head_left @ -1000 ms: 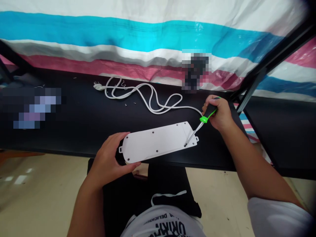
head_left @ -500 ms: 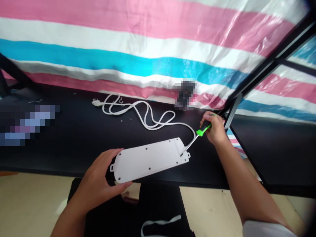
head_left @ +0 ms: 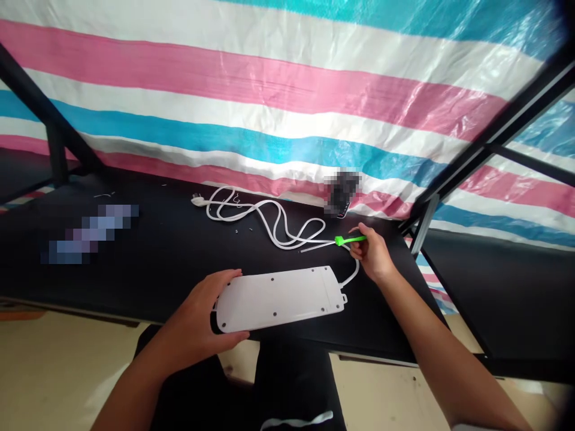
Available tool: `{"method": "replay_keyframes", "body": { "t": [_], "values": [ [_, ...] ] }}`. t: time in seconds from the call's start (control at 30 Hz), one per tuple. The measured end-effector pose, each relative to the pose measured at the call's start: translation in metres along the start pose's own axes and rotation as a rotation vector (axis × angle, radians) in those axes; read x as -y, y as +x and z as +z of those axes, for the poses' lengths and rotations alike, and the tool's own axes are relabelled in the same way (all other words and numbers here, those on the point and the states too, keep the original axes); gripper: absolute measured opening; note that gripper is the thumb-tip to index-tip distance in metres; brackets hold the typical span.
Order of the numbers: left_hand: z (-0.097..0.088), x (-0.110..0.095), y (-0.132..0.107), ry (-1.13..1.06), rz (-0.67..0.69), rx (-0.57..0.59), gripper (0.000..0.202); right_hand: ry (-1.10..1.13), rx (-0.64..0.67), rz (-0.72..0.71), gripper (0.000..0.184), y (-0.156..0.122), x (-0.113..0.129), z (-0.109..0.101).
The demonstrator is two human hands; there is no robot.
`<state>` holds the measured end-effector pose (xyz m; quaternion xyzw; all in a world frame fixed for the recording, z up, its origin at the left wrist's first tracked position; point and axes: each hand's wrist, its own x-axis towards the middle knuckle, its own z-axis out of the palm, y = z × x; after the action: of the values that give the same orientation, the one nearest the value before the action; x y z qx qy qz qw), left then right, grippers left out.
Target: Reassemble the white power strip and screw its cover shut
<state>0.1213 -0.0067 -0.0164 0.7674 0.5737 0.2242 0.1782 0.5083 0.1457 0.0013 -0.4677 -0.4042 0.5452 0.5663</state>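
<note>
A white power strip (head_left: 287,298) lies underside up near the front edge of the black table, with dark screw spots along its back. My left hand (head_left: 200,320) grips its left end, thumb on the near side and fingers on the far side. In my right hand (head_left: 371,251) is a screwdriver (head_left: 339,240) with a green and black handle. Its shaft points left above the table, and the tip is apart from the strip. The strip's white cord (head_left: 287,242) leaves its right end and lies in loose loops behind it, ending in a plug (head_left: 197,200).
Small loose bits (head_left: 245,230) are scattered near the cord. A blurred dark object (head_left: 342,194) stands at the back by the striped sheet (head_left: 269,78). Another blurred bluish item (head_left: 92,233) lies at left. Black metal frame bars (head_left: 467,161) rise at both sides.
The screwdriver has lifted off the strip's right end and swung to point left, as my right hand moved left. My left hand still holds the strip. The camera view has shifted.
</note>
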Motion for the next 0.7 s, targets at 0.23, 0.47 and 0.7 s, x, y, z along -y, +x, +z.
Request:
{"method": "replay_keyframes", "body": {
  "t": [0.23,0.47,0.7],
  "values": [
    [-0.002,0.010,0.008,0.094,0.097,0.035,0.091,0.005,-0.030,-0.015,0.039,0.002,-0.006,-0.003],
    [-0.019,0.018,0.017,0.162,0.052,0.083,0.089,0.001,-0.025,-0.051,0.038,0.000,-0.007,0.001],
    [-0.020,0.005,0.035,0.199,0.091,0.128,0.090,-0.006,-0.074,-0.093,0.036,-0.003,-0.004,0.002]
  ]
}}
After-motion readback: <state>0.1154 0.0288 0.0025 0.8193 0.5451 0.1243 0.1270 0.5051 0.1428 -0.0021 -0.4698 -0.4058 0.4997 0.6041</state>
